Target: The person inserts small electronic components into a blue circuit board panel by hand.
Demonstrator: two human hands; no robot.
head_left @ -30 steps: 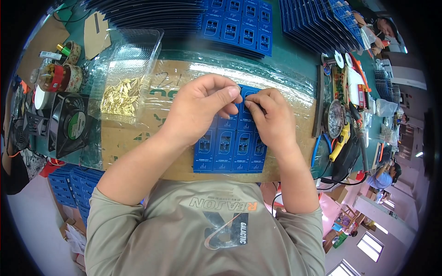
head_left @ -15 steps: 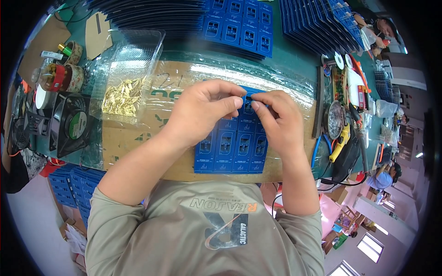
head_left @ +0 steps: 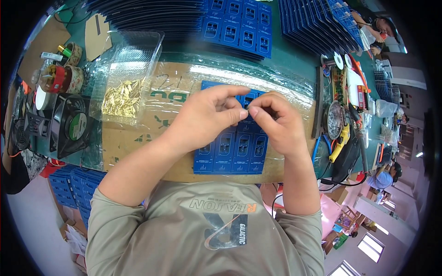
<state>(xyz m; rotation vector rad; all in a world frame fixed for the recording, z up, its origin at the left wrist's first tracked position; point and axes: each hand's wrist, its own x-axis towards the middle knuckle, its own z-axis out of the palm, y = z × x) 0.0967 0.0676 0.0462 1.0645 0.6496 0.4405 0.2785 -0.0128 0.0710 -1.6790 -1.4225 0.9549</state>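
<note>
A blue circuit board panel (head_left: 229,156) lies flat on the cardboard in front of me, divided into several like sections with small cut-outs. My left hand (head_left: 212,112) is over its upper part, the index finger stretched out and the thumb tip meeting the right hand's fingertips. In a thumb-and-finger pinch, my right hand (head_left: 278,123) hovers over the panel's upper right. Whatever is between the fingertips is too small to make out. To the left, a clear plastic tray (head_left: 138,57) contains a heap of small gold-coloured metal pins (head_left: 123,99).
Stacks of blue panels stand at the far left (head_left: 147,20), far middle (head_left: 237,27) and far right (head_left: 317,25). On the left are a black fan (head_left: 73,122) and a jar (head_left: 53,77). Right of the cardboard lie a yellow-handled tool (head_left: 340,143), pliers (head_left: 322,146) and a metal dish (head_left: 334,117).
Both hands have shifted slightly nearer to me, and their fingertips, apart before, now meet. The left index finger has spread away from the thumb. The panel appears to stay in place.
</note>
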